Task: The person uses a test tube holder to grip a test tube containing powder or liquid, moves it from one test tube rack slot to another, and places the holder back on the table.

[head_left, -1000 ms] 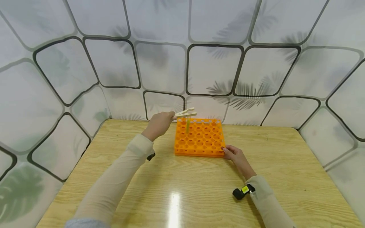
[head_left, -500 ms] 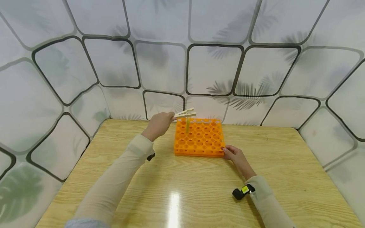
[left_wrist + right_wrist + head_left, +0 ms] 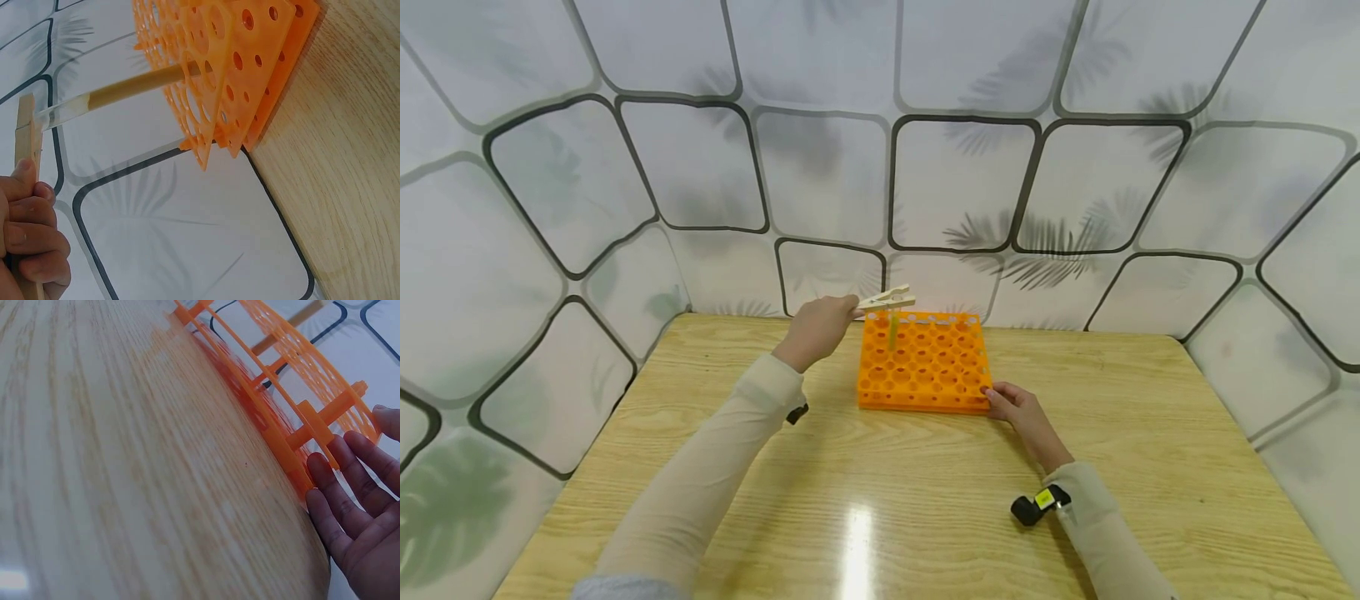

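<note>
My left hand (image 3: 818, 327) grips the handle of a wooden test tube holder (image 3: 886, 300) over the rack's back left. Clamped in its jaws is a glass test tube (image 3: 134, 86) with yellow liquid in most of its length. In the left wrist view the tube's lower end passes into a hole in the top plate of the orange test tube rack (image 3: 925, 401). At the rack's front right corner, my right hand (image 3: 1021, 414) holds it, thumb (image 3: 386, 419) at the top plate and fingers (image 3: 340, 503) against the side.
The rack stands on a wood-grain table (image 3: 880, 483), toward its back edge. A patterned backdrop (image 3: 962, 183) rises behind the table and at both sides. Each wrist wears a small black camera (image 3: 1028, 508).
</note>
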{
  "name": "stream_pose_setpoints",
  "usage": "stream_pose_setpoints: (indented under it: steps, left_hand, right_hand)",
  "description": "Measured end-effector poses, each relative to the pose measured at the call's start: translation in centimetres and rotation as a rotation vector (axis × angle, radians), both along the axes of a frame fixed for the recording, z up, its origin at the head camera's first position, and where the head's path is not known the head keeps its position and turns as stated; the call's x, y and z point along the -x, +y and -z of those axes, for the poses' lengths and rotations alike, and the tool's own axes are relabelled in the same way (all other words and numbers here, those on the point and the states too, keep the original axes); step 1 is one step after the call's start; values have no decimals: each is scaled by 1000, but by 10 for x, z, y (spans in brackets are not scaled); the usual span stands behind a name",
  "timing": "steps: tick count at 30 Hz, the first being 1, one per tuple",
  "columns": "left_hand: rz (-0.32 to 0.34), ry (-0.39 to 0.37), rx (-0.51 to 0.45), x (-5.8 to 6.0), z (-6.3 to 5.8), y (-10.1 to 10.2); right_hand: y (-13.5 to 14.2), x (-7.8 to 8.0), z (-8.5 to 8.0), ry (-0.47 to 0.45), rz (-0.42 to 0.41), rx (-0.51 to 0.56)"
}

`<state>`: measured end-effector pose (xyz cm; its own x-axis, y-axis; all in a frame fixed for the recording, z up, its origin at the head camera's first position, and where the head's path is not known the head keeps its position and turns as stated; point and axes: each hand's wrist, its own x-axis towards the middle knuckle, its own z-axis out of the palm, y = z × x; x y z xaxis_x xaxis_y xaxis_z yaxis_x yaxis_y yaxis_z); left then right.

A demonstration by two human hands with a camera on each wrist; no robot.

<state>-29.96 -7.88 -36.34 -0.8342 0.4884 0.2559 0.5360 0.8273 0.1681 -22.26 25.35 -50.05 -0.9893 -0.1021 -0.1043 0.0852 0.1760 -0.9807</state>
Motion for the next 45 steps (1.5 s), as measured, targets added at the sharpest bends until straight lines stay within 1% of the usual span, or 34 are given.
stream_pose_setpoints:
  steps: [4,14,20,33,45]
  left_hand:
    - [-3,-21,-29,0,1,0]
    - [-12,-33,-18,0,2,2]
    - [-11,-37,-7,-1,2,2]
    - [-13,-37,-11,0,4,2]
    - [-12,-54,-32,1,6,2]
  right_hand:
    - [0,1,2,1,7,7]
    - [0,0,-1,-5,3,6]
    - [0,1,1,11,-2,10]
    - [0,1,2,-6,12,17]
    - [1,1,2,0,0,9]
